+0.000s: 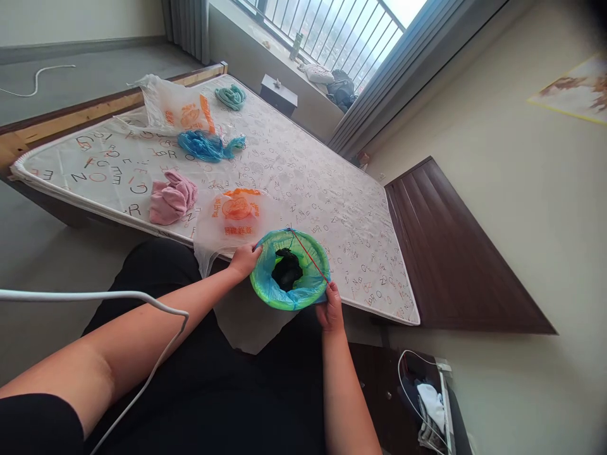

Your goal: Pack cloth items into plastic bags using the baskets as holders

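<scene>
Beside the near edge of the bed (360, 265), seen from the head camera, a green basket (260, 292) is held up, lined with a blue bag (308, 293) and containing something black (287, 273). The left hand (245, 260) grips its rim; the right hand (331, 308) grips the opposite side, where a red strip (307, 253) ends. A printed plastic bag (237, 218) and pink cloth (173, 199) lie nearby.

green is being shown by the near basket (284, 306), blue by its liner (293, 296), red by its cord (309, 254), pink by the left cloth (171, 201); the white mattress (327, 208) is being patterned with black and orange lettering (134, 209).
</scene>
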